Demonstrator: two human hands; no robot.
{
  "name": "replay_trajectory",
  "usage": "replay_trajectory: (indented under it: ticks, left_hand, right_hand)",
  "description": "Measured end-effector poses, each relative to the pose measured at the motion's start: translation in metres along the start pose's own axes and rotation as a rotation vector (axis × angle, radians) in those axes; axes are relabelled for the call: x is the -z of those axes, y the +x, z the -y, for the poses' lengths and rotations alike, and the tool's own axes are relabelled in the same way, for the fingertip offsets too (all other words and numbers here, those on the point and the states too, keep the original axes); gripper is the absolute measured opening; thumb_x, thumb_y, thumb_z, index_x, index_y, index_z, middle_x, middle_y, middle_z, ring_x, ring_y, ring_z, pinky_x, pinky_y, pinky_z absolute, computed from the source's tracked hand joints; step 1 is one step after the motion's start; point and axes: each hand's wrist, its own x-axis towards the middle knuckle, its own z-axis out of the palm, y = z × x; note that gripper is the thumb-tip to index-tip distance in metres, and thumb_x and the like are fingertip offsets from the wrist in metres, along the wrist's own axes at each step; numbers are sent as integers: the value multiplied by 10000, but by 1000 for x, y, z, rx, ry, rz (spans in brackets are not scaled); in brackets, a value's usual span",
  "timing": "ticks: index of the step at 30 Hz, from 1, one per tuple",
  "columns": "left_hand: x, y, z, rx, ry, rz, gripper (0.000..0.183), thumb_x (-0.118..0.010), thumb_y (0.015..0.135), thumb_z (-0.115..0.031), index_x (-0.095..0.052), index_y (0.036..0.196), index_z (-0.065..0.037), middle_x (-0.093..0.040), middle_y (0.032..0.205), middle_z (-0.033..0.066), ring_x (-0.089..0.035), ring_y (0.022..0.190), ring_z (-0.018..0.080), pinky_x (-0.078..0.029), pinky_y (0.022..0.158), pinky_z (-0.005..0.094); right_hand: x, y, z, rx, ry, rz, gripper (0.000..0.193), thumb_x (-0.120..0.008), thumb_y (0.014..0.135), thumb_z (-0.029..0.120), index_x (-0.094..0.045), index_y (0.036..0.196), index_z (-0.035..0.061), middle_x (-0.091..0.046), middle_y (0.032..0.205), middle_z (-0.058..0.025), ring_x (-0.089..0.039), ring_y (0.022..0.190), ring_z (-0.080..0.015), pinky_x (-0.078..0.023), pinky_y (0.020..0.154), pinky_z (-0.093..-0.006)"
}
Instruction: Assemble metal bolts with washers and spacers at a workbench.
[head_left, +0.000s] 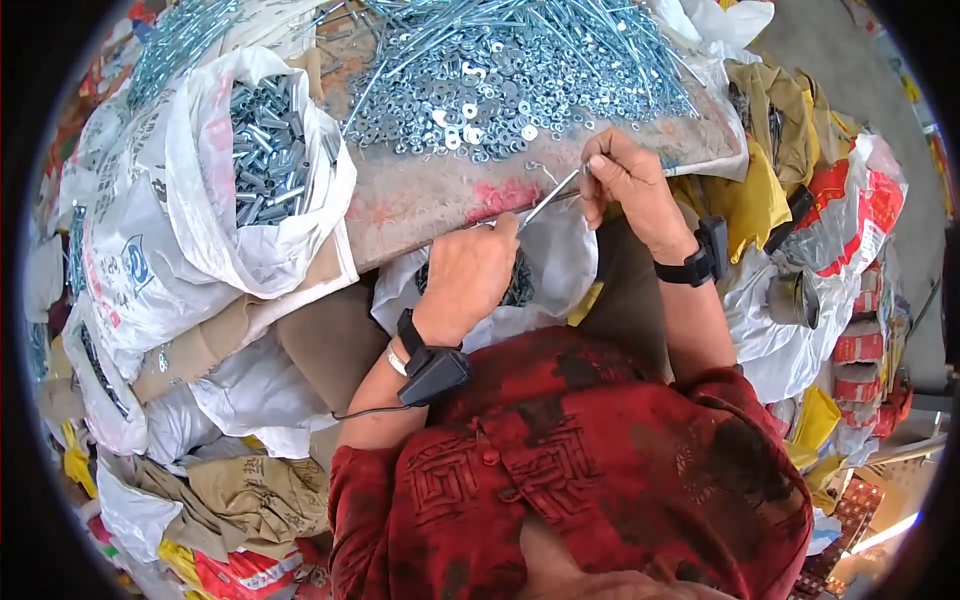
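My left hand (468,272) is closed around the lower end of a thin silver metal rod (551,199), which slants up to the right above the table's near edge. At the rod's upper end, the thumb and fingers of my right hand (628,190) are pinched together. A small metal piece seems to sit between them, too small to name. Beyond both hands lies a wide heap of loose washers and nuts (470,105), with long metal rods (600,45) piled on its far side. Below my hands, an open white bag (560,262) in my lap holds dark metal parts, partly hidden by my left hand.
On the left of the stained table (410,205) stands a white woven sack (180,200) full of short metal sleeves (268,150). Yellow bags (750,205) and a metal can (793,299) are at the right. Brown sacking (245,500) lies at lower left.
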Motion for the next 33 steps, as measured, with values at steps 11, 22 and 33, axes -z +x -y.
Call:
replay_trajectory:
  ticks: [11,22,33]
  left_hand:
    - [6,-1,3,-88,67,-78,136,-644,847,-143,-544,893,-63,-603,695,141,-623,634,353,-469,548,467]
    - [21,-1,-2,-103,270,-196,172,-560,788,-63,-584,956,-89,-558,735,121,-619,579,293,-476,484,402]
    - [17,-1,-5,-129,-10,-265,108,-636,828,-126,-592,922,-92,-564,730,122,-619,605,332,-466,509,426]
  right_hand:
    - [5,-7,4,-88,130,116,147,-567,971,141,-579,1046,15,-568,712,-22,-544,553,-101,-477,485,-232]
    - [15,-10,16,-45,137,278,173,-597,943,122,-628,1010,-34,-626,743,-67,-650,608,-146,-554,503,-267]
    - [8,14,17,-16,302,448,279,-589,950,148,-626,1138,-55,-665,827,-101,-670,663,-166,-552,511,-274]
